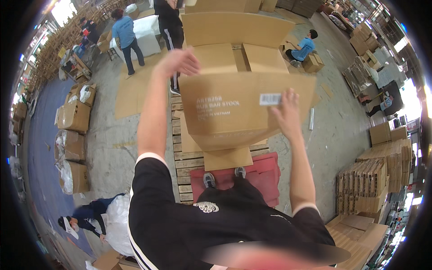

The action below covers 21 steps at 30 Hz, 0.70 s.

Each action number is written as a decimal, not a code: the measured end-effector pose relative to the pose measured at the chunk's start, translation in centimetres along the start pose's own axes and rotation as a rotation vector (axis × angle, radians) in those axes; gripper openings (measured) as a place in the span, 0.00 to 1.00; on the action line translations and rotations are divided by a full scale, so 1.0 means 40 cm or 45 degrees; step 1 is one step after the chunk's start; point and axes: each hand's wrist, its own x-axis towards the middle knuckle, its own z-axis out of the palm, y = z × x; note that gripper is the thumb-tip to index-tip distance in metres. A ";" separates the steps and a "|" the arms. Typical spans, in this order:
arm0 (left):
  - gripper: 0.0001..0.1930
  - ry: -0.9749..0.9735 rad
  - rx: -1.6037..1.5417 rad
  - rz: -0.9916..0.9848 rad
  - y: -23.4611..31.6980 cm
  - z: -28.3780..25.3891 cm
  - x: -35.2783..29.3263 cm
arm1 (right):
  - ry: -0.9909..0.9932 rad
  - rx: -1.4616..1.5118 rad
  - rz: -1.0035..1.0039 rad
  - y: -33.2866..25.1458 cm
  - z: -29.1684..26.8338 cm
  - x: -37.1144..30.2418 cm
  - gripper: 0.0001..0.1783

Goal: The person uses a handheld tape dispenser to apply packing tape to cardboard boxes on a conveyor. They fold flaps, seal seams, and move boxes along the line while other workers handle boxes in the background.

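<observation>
Cardboard box, one: above the pallet before you, long axis left to right, printed panel facing you. Your right grip: spread flat on that panel. Your left grip: loosely extended, empty, near its upper-left corner.

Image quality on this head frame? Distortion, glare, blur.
Head view: fisheye bowing, clear along the blue floor strip, corners black; head view: glare burns out the upper-left window; head view: left hand looks slightly smeared, carton print a bit soft; head view: a heavily blurred oval patch at bottom hides detail.
</observation>
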 end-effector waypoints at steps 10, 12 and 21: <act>0.42 1.595 1.172 0.335 0.165 -0.035 0.204 | -0.198 -0.315 0.292 -0.053 0.286 0.009 0.43; 0.39 1.652 1.265 0.284 0.097 -0.079 0.276 | -0.165 -0.299 0.323 -0.066 0.283 0.009 0.43; 0.29 1.653 1.234 0.504 -0.014 -0.373 0.175 | -0.042 -0.210 0.293 -0.233 0.350 0.047 0.44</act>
